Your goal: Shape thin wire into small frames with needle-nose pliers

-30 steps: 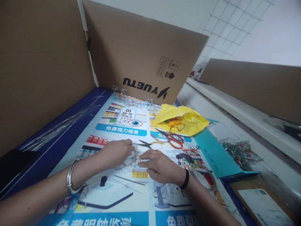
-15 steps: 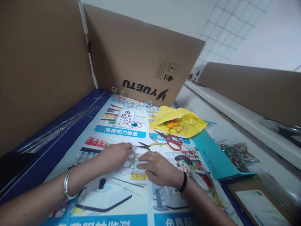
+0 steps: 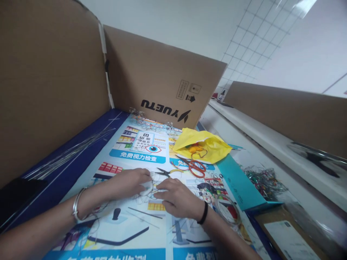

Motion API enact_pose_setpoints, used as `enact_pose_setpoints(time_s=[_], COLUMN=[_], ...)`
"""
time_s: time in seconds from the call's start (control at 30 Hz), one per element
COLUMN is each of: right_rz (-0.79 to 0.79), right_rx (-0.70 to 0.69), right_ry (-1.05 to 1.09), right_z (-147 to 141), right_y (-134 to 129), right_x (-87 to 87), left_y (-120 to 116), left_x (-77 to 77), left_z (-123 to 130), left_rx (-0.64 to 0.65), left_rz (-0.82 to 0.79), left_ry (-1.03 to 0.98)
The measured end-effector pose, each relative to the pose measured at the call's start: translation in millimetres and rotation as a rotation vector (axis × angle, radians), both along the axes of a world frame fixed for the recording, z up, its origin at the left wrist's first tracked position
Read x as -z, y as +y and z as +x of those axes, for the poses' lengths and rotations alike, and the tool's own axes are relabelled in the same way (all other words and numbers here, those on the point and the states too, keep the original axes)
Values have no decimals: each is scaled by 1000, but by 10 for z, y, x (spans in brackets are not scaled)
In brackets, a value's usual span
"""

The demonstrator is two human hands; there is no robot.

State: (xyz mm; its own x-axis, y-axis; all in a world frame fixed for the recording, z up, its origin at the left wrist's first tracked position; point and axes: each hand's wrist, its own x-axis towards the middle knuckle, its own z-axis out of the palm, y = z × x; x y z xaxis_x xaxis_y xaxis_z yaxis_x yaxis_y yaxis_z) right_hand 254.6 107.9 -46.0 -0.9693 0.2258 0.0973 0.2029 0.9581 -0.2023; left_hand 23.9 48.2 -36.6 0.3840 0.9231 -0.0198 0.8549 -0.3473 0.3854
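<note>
Left hand [image 3: 135, 182] curled narrow, right hand [image 3: 179, 198] loosely spread, both at thin wire [image 3: 152, 184]; cannot tell if gripped. Likely step: wire handling. Next move calls for fingertip precision.

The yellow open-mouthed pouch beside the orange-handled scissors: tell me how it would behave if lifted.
The yellow open-mouthed pouch would probably flex, since its thin-looking sides crease and gape. Tipped mouth-down, it might spill the orange-yellow item visible at its opening.
</note>
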Motion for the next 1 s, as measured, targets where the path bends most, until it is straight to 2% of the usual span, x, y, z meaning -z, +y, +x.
enact_pose_setpoints(time_s=[0.07, 0.2, 0.27, 0.33, 0.43, 0.53, 0.63, 0.8, 1.0], right_rz=[-6, 0, 15, 29, 56, 93, 134, 154, 154], right_rx=[-10, 53, 117, 163, 178, 177, 144, 168, 164], right_ry=[32, 170, 185, 129, 14, -50, -52, 7, 23], right_z=[10, -1, -50, -127, -251, -318, -315, -272, -270], right_y=[3, 5, -13, -44, -84, -92, -82, -85, -78], right_x=[-20, -75, -80, -47, 65, 184, 250, 282, 334], left_y=[22, 29, -5, -55, -131, -179, -206, -237, -248], left_x=[-111, -325, -343, -271, -41, 207, 355, 400, 384], left_z=[-114, -309, -319, -264, -137, -52, -26, -25, -32], left_rx=[34, -108, -130, -92, 38, 25, 21, -9, -5], left_rz=[3, 131, 149, 103, 22, 34, 107, 129, 101], left_ry=[-45, -62, -65, -72, -42, 26, 70, 119, 75])
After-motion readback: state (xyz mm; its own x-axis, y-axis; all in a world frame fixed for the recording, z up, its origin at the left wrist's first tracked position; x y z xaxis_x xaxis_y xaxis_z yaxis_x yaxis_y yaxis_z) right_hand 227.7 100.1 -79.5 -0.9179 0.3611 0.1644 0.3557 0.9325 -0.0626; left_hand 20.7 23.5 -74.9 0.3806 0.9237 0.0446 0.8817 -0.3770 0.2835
